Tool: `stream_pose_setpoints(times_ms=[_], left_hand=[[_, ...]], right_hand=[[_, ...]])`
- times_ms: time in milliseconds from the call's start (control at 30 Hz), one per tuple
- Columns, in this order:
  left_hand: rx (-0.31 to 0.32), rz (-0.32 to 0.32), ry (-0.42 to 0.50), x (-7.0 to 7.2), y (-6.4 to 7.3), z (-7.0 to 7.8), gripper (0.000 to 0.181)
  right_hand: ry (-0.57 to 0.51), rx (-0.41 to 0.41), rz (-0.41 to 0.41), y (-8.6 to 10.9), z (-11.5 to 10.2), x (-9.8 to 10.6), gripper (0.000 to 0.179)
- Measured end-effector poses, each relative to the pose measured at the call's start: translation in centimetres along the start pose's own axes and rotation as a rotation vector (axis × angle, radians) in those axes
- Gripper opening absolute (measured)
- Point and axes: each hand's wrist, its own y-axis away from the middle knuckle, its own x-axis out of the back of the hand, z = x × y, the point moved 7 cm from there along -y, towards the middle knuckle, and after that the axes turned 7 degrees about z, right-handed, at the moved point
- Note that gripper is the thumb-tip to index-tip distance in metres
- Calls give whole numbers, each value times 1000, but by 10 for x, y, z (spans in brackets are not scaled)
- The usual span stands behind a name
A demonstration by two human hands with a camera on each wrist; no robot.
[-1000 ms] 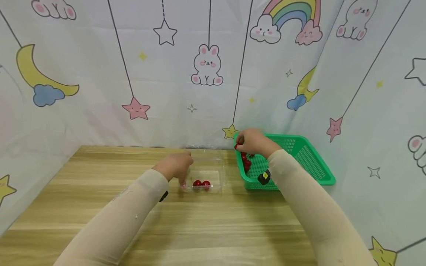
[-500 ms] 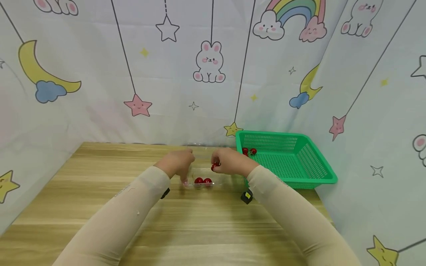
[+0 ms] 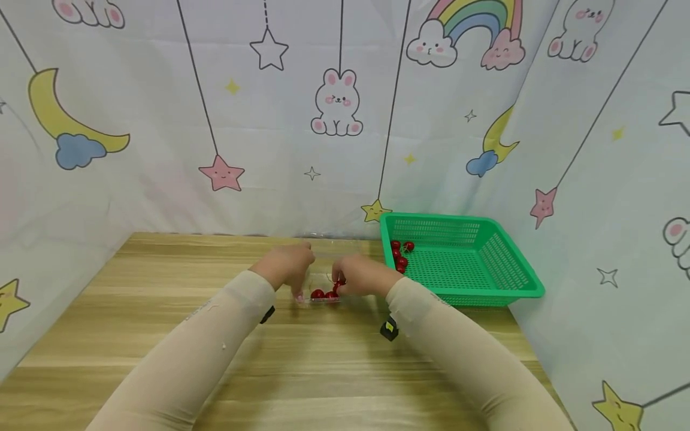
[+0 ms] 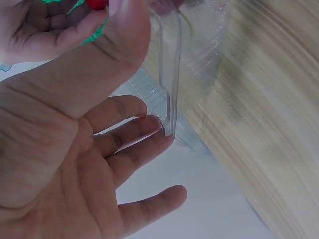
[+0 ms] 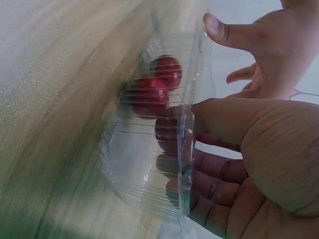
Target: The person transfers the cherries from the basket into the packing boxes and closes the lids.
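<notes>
My right hand (image 3: 362, 275) is lowered into a clear plastic container (image 5: 144, 199), its fingers curled round a red cherry (image 4: 97, 4). In the right wrist view the fingers show through the clear wall, and the thumb partly hides the held fruit. Beside those fingertips lie two dark red cherries (image 5: 151, 97) at the container's near side. My left hand (image 3: 284, 265) rests against the container's left side, thumb toward the front corner. In the left wrist view its fingers are loosely extended, with fingertips touching the clear rim (image 4: 169, 74).
A green perforated basket (image 3: 463, 297) stands right of the container, with several cherries (image 3: 396, 254) along its left side. Behind the wooden table (image 3: 334, 371) hangs a white cloth (image 3: 259, 131) printed with cartoon bunnies and stars. The container's clear lid (image 3: 329, 245) stands at its back.
My right hand has moved left from the basket with a cherry and down into the container. The left hand stays at the container's left side.
</notes>
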Motion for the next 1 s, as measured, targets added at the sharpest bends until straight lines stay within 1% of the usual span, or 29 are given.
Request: stream_pose_setpoints(times_ms=[100,233,400,533,633,767,867,1000], left_hand=[[-6,5,-12,0,-1,0,96],[-1,-6,-14,0,-2,0,96],[11,-19,-14,-1,-2,-1,99],[14,-14,-12,-1,-2,-1,99],[13,-6,-8,-1,-2,-1,98],[11,-2,-3,-2,-2,-2,98],[7,0,3,-2,-2,-1,97],[-1,8,14,-2,-1,-1,96]], right_hand=[[32,12,0,-1,-2,-2,9],[50,15,-7,-2,-3,-4,10],[41,-11,-28,-2,0,-7,17],[27,-38,-37,0,1,-2,22],[6,-54,-39,4,0,9,26],[-15,-79,-34,10,6,32,29],[-26,-115,-15,14,18,51,29],[-43,-166,30,19,42,73,29]])
